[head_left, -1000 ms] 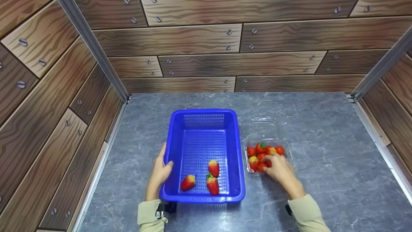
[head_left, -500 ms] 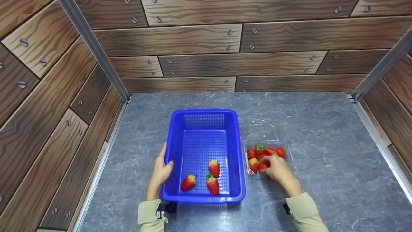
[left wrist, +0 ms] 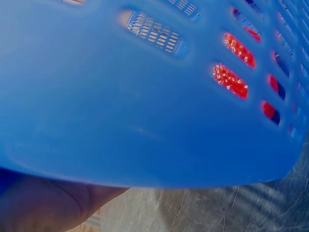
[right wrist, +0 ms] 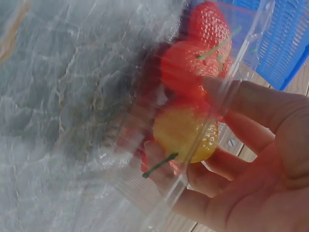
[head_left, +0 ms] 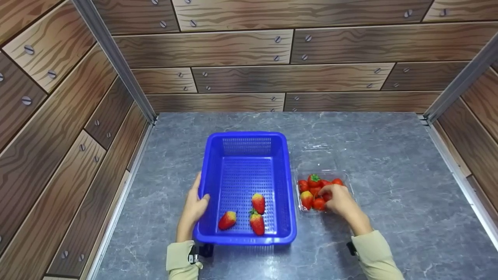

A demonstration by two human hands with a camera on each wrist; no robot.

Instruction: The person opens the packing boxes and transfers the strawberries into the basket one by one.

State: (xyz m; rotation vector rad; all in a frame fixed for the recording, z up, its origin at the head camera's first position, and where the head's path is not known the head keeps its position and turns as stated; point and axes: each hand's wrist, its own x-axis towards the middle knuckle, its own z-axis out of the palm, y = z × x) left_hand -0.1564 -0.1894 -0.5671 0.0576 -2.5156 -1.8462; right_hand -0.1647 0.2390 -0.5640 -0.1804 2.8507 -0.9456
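Note:
My left hand (head_left: 194,206) grips the left rim of a blue plastic basket (head_left: 205,167), thumb over the edge. Inside the basket lie a strawberry (head_left: 227,220) at the front left and two more, one strawberry (head_left: 258,203) behind another strawberry (head_left: 257,223). My right hand (head_left: 342,202) reaches into a clear plastic box (head_left: 352,192) of several red fruits (head_left: 314,180). In the right wrist view its curled fingers surround a yellowish-red strawberry (right wrist: 181,133) with a green stem, beside a rounder red fruit (right wrist: 183,65). Whether they pinch it is unclear through the plastic.
The box's clear lid (head_left: 315,155) lies folded back behind it. Both containers stand side by side on a grey marbled table (head_left: 397,182). Wood-patterned walls (head_left: 241,48) enclose the table at the back and both sides.
My right hand has shifted slightly left and then back right within the box, uncovering a round red fruit near its front. Some fruits have moved. My left hand and the basket stay put.

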